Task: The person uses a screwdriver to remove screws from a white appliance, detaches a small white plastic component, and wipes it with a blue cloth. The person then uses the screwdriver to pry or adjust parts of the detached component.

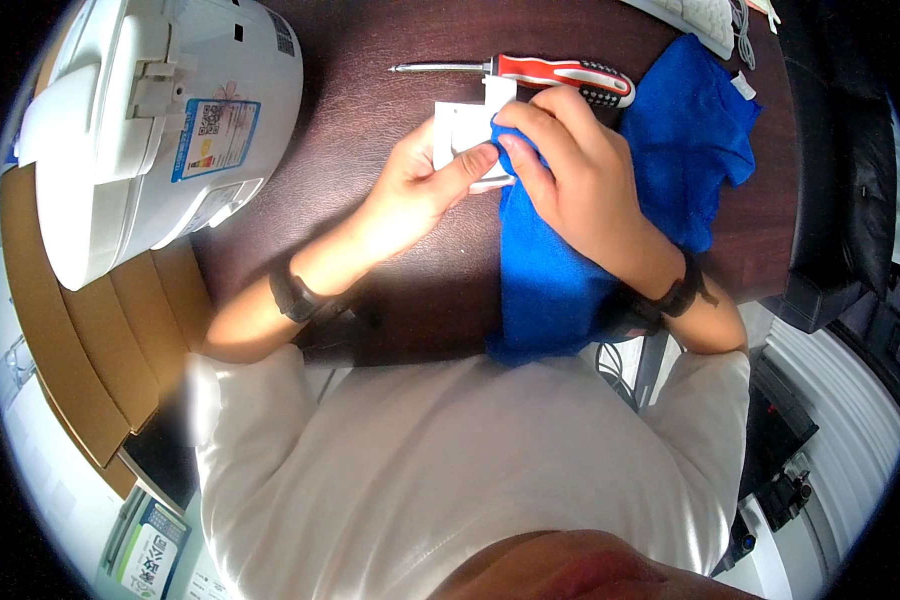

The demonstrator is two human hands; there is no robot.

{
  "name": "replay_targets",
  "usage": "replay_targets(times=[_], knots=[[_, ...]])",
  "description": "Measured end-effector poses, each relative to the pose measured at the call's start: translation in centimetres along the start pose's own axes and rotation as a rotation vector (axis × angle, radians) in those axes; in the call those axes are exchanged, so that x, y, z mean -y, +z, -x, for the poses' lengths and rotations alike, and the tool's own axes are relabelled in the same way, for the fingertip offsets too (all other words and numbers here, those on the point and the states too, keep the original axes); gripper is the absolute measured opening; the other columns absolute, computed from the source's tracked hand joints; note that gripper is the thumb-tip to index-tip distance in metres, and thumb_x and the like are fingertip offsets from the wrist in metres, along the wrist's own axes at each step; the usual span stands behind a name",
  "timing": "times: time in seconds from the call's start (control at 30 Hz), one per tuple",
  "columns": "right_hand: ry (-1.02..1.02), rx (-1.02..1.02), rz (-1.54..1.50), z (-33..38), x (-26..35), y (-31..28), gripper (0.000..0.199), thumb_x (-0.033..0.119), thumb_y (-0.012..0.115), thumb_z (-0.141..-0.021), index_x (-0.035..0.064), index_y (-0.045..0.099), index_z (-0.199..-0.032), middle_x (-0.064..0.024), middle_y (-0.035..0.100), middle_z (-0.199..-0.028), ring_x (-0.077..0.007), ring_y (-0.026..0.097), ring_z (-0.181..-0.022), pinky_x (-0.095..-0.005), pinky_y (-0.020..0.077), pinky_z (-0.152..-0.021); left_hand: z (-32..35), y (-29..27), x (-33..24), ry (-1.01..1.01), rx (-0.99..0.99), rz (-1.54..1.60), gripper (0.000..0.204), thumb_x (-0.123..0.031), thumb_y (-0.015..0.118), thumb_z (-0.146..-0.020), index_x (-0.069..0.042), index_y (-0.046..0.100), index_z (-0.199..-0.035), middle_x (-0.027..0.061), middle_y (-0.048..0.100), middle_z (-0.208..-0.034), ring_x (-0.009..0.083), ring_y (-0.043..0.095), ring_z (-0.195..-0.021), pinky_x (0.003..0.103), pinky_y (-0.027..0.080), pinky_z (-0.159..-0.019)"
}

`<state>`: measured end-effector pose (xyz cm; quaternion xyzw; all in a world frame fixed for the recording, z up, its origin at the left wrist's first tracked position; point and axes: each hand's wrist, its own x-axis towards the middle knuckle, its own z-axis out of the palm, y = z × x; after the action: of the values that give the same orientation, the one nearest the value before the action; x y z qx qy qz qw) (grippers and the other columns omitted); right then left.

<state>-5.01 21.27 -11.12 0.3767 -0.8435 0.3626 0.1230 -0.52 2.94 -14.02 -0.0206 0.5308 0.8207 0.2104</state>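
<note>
My left hand (410, 190) is closed on a small white plastic part (456, 128), its thumb pressing the near side. Pinched in the fingers of my right hand (592, 170) is a bunched bit of blue cloth (555, 290), held against that part's right side. The cloth hangs down over the table's near edge. More blue cloth (695, 140) lies to the right of my right forearm; whether it is the same piece I cannot tell. Just beyond my hands rests a screwdriver (560, 75) with a red, white and black handle, its shaft pointing left.
A white rounded appliance (240, 75), like a rice cooker, stands at the left of the dark table (360, 110). Brown cardboard (100, 330) sits below it. At the far right are a white keyboard (695, 15) and a grey cable (743, 35). A black chair (835, 235) is at right.
</note>
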Motion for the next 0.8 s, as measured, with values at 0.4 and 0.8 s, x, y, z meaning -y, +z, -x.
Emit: replay_targets(times=[0.4, 0.8], knots=[[-0.028, -0.121, -0.059, 0.3, -0.7, 0.0, 0.019, 0.007, 0.069, -0.078, 0.0065, 0.063, -0.095, -0.0081, 0.056, -0.084, -0.0252, 0.061, -0.069, -0.0348, 0.0500, -0.057, 0.0, 0.1, -0.7, -0.055, -0.006, -0.046, 0.026, -0.015, 0.055, -0.099, -0.002, 0.053, -0.121, 0.0027, 0.062, -0.107, 0.0091, 0.059, -0.096, 0.026, 0.052, -0.083], [-0.039, -0.026, 0.027, 0.3, 0.3, -0.3, 0.021, 0.008, 0.071, -0.076, 0.0072, 0.060, -0.093, -0.0059, 0.053, -0.084, -0.0221, 0.060, -0.069, -0.0321, 0.0491, -0.056, 0.3, 0.3, 0.3, 0.198, -0.004, -0.263, 0.025, -0.011, 0.056, -0.098, -0.001, 0.052, -0.120, 0.0023, 0.062, -0.105, 0.0085, 0.058, -0.097, 0.026, 0.049, -0.084]])
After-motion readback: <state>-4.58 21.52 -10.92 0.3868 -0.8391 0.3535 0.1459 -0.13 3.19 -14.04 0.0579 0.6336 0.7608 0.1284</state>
